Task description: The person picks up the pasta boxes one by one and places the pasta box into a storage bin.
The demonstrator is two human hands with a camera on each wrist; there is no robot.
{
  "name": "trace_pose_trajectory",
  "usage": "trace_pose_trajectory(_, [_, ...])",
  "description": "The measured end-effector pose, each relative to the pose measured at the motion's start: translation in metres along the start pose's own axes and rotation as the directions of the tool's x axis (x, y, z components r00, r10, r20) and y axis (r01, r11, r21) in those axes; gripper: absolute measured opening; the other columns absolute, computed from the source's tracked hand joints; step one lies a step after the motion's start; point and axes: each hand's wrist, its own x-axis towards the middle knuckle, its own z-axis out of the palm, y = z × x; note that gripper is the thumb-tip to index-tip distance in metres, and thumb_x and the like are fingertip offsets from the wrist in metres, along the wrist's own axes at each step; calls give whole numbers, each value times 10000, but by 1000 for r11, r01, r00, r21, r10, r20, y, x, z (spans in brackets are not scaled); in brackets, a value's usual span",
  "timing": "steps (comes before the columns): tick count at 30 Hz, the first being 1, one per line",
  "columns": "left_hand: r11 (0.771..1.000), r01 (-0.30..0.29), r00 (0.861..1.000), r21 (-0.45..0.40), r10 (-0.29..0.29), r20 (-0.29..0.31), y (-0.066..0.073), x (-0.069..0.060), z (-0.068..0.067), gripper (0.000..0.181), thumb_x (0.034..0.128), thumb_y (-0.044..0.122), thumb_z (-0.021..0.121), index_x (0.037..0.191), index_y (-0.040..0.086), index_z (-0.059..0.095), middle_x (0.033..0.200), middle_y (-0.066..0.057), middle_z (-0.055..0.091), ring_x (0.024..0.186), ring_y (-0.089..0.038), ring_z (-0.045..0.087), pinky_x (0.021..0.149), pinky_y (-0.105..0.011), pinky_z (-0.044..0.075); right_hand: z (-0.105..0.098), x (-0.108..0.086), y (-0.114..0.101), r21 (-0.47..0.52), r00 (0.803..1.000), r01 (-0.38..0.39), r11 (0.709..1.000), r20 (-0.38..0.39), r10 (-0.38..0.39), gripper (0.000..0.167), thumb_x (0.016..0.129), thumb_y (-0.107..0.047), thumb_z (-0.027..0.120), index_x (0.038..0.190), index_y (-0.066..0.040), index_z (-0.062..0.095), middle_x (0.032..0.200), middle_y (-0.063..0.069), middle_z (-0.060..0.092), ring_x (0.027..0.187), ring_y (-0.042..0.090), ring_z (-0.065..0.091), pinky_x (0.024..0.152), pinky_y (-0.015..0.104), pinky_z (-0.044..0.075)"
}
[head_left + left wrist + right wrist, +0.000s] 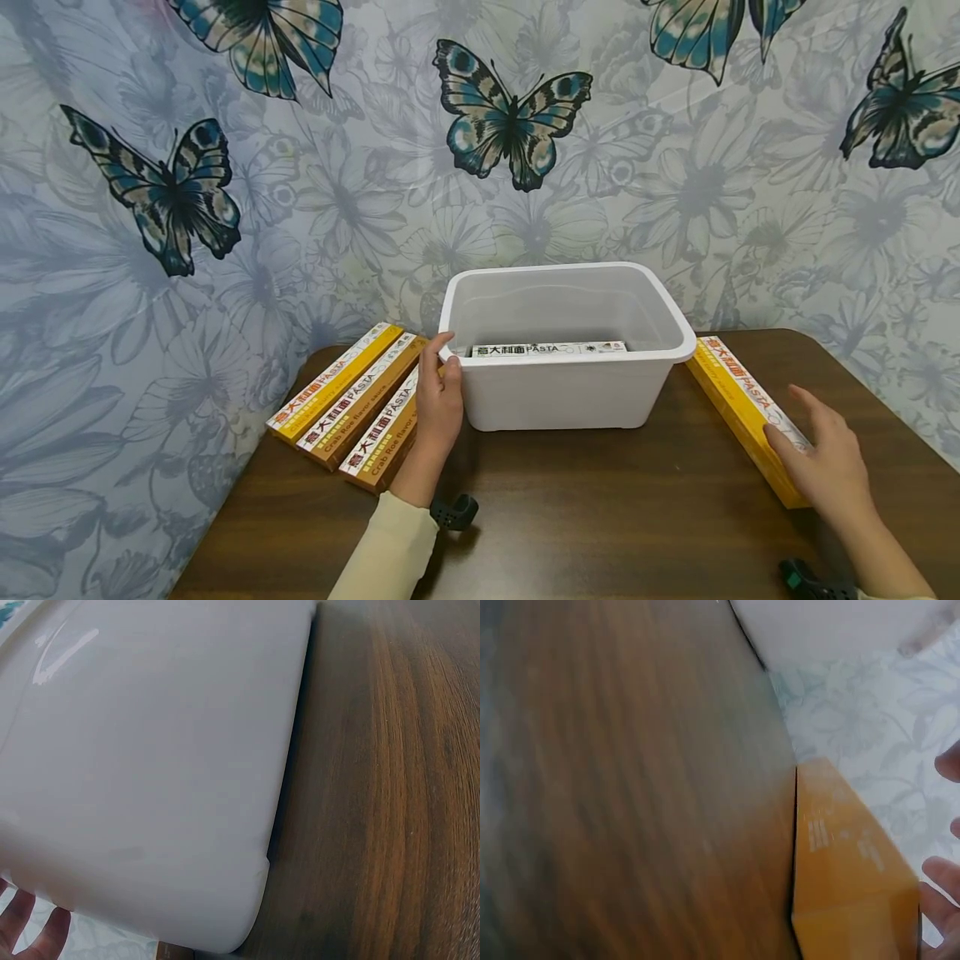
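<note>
A white plastic bin [562, 396] stands on the table, with a pasta box [549, 349] lying inside near its front wall. My left hand [438, 400] holds the bin at its left front corner, index finger at the rim. In the left wrist view, fingers [45, 937] show beside the bin's wall [165, 765]. A yellow pasta box [738, 408] lies to the right of the bin. Over its near end is my right hand [828, 458], thumb and fingers spread apart; whether they touch the box is unclear. The right wrist view shows the yellow box [847, 847] close to the fingertips.
Left of the bin, a yellow pasta box [337, 375] and two brown ones, a middle box [360, 400] and a nearer box [386, 429], lie slanted side by side. The dark wooden table [600, 517] backs onto a butterfly-patterned cloth [360, 208].
</note>
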Motion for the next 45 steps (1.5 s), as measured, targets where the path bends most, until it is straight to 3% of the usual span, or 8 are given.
trace_pose_trajectory(8, [1000, -3, 1000, -2, 3, -2, 1, 0, 0, 425, 1013, 358, 418, 1413, 220, 455, 1424, -128, 487, 1306, -294, 489, 1090, -554, 387, -12, -1, 14, -23, 998, 14, 1000, 62, -13, 689, 995, -284, 538, 1551, 7, 255, 1531, 411, 240, 1359, 654, 195, 998, 804, 171])
trace_pose_trajectory(13, [1000, 3, 1000, 2, -3, 0, 2, 0, -1, 426, 1017, 361, 420, 1421, 229, 450, 1430, -90, 486, 1314, -276, 486, 1096, -550, 387, -15, 1, 27, -4, 982, 7, 1000, 187, -6, 776, 1004, -325, 555, 1565, 37, 159, 1501, 462, 185, 1338, 662, 186, 986, 809, 183])
trace_pose_trajectory(18, [1000, 11, 1000, -5, -11, 17, 0, -1, -1, 429, 1020, 370, 412, 1427, 238, 436, 1436, -107, 475, 1311, -280, 482, 1099, -558, 382, -16, 1, 38, 25, 952, 3, 1000, 306, -10, 857, 997, -332, 580, 1572, 46, 68, 1464, 487, 175, 1273, 652, 228, 983, 813, 184])
trace_pose_trajectory(24, [1000, 0, 1000, 4, 0, 2, -1, 0, -1, 427, 1017, 366, 412, 1424, 238, 444, 1433, -89, 487, 1294, -276, 488, 1087, -574, 385, -22, 2, 44, -61, 904, 1, 998, 426, 25, 889, 1005, -403, 542, 1563, 69, 36, 1479, 495, 124, 1264, 666, 225, 919, 790, 255])
trace_pose_trajectory(30, [1000, -4, 1000, 3, 4, 4, -2, 0, 0, 426, 1017, 365, 411, 1420, 232, 447, 1433, -121, 485, 1292, -280, 489, 1084, -561, 388, -25, 2, 48, -92, 858, -29, 995, 509, 72, 937, 999, -466, 516, 1581, -7, -57, 1498, 481, 108, 1248, 657, 258, 887, 781, 301])
trace_pose_trajectory(36, [1000, 1, 1000, 10, -1, 5, -1, -1, 0, 432, 1015, 370, 410, 1422, 232, 446, 1434, -103, 485, 1301, -295, 489, 1087, -555, 389, -23, -4, 55, -45, 824, 17, 999, 567, 11, 1021, 970, -413, 585, 1579, -97, -171, 1513, 472, 59, 1248, 632, 246, 853, 780, 308])
trace_pose_trajectory(39, [1000, 1, 1000, 12, -1, 3, 0, -1, -1, 429, 1015, 365, 411, 1421, 229, 446, 1435, -100, 488, 1311, -313, 489, 1094, -550, 387, -22, -6, 58, -28, 817, 33, 999, 577, -10, 1077, 947, -378, 636, 1573, -130, -205, 1522, 467, 44, 1248, 619, 244, 853, 767, 311])
trace_pose_trajectory(45, [1000, 1, 1000, 9, -1, 1, 1, -1, -1, 422, 1019, 359, 411, 1422, 237, 447, 1440, -83, 489, 1307, -301, 491, 1091, -556, 388, -18, -9, 59, -15, 833, 50, 999, 552, -34, 1115, 925, -344, 683, 1577, -149, -201, 1532, 456, 63, 1260, 611, 254, 875, 755, 310])
